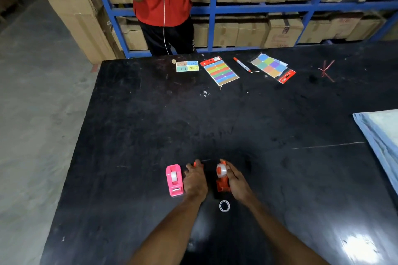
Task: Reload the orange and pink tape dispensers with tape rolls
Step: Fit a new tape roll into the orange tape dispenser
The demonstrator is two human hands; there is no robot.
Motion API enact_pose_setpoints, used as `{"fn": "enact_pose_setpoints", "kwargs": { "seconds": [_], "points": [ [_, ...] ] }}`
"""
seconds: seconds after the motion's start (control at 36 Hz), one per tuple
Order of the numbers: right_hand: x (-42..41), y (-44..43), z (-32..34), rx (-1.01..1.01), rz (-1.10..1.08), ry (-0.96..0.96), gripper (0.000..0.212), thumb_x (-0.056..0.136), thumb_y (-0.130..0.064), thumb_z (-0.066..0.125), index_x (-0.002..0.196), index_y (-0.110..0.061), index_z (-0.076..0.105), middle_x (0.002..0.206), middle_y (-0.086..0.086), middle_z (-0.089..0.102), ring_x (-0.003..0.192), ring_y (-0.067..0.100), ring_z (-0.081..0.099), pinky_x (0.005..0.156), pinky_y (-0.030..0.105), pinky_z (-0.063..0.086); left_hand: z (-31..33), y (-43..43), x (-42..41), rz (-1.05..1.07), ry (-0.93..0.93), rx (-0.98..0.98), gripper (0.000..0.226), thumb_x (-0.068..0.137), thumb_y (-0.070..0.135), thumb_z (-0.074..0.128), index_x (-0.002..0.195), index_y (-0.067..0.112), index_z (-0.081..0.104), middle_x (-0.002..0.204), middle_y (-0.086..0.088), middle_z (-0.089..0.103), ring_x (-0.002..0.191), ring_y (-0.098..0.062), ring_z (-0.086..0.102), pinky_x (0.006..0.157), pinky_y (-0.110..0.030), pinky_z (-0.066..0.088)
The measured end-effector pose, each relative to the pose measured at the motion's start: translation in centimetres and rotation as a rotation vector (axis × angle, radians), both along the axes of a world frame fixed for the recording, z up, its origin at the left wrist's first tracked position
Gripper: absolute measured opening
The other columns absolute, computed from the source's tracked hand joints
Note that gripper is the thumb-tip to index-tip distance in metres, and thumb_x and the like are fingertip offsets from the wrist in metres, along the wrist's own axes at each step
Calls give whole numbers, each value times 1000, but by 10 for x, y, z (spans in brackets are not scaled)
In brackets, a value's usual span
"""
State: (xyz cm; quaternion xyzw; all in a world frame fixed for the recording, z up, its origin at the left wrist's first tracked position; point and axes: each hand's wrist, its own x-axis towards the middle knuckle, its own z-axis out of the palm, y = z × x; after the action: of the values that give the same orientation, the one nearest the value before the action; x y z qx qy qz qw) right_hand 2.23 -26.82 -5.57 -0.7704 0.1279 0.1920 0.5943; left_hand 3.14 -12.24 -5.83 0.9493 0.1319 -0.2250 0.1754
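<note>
On the black counter [280, 127] the pink tape dispenser [174, 180] lies flat at about 9 o'clock of the left hand [195, 178], just beside it, with a pale tape roll [174, 176] already sitting in its cradle, so that one looks loaded. The orange tape dispenser [222, 185] is at 3 o'clock of the left hand, and the right hand [235, 180] is closed around it from the side, its fingers reaching up to a second tape roll [221, 170] with an orange hub that sits high at the dispenser's far end. The left hand rests knuckles-up on the counter with its fingers curled over a small orange piece [194, 164] at its tips; I cannot tell what that piece is, perhaps a spindle part. The step in hand seems to be seating the roll in the orange body. To do it well, steady the body against the counter, line the hub's ends up with the cradle slots, press straight down until it settles, and keep the tape's free end pointing toward the cutter. By count: two dispensers, one pink and one orange; two tape rolls, one in each; one empty white ring [224, 206], likely a spent core, lying at 6 o'clock of the orange dispenser, near it but apart; two hands.
</note>
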Motion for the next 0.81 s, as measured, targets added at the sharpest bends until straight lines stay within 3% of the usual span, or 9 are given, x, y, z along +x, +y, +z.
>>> {"fn": "enact_pose_setpoints", "kwargs": {
  "seconds": [0.06,0.11,0.22,0.31,0.39,0.5,0.61,0.81],
  "points": [
    [2,-1,-3,-19,5,-2,33,106,-32,38,133,-36,57,130,-8,64,119,5,60,112,33,41,2,0,2,57,-2,-55,63,96,6,44,152,11,15,147,-26,35,131,-40,48,105,-43,46],
    [3,-1,-4,-30,-6,-8,34,106,-29,38,135,-30,56,133,-4,63,120,10,59,112,33,40,1,2,6,149,-55,-195,55,95,17,51,145,12,29,134,-23,50,120,-39,57,99,-44,49],
    [10,-4,-27,-99,-30,-21,30,104,-36,41,128,-37,58,131,-7,65,120,11,60,114,40,40,10,6,7,359,-83,-682,30,84,27,72,109,20,56,104,-5,69,95,-21,69,80,-44,61],
    [13,-3,-27,-131,3,-23,32,103,-42,40,130,-41,55,131,-8,64,121,12,59,113,41,40,19,11,6,420,-58,-874,48,72,39,80,114,29,60,114,-7,69,102,-21,68,87,-48,60],
    [10,6,0,-109,-1,-39,34,106,-33,36,136,-30,53,130,-7,60,120,14,57,107,29,37,34,17,1,449,1,-1083,46,83,19,76,126,24,58,108,-8,67,97,-24,67,87,-49,59],
    [6,13,10,-88,26,-93,31,105,-32,38,129,-35,57,125,-5,67,114,12,62,108,37,44,48,25,-9,432,19,-1215,45,87,11,72,129,22,59,107,-7,67,95,-22,67,85,-46,57],
    [2,17,18,-87,31,-120,31,105,-31,38,130,-33,57,127,-3,66,117,14,62,110,39,43,55,33,-18,441,25,-1277,46,87,12,72,131,21,59,106,-7,70,92,-19,69,74,-37,61],
    [-7,26,45,-131,115,-196,33,104,-32,38,132,-35,55,131,-2,64,120,16,59,111,39,42,71,41,-32,440,-19,-1327,47,86,13,73,131,22,60,103,-8,75,97,-22,72,79,-43,61]
  ]
}}
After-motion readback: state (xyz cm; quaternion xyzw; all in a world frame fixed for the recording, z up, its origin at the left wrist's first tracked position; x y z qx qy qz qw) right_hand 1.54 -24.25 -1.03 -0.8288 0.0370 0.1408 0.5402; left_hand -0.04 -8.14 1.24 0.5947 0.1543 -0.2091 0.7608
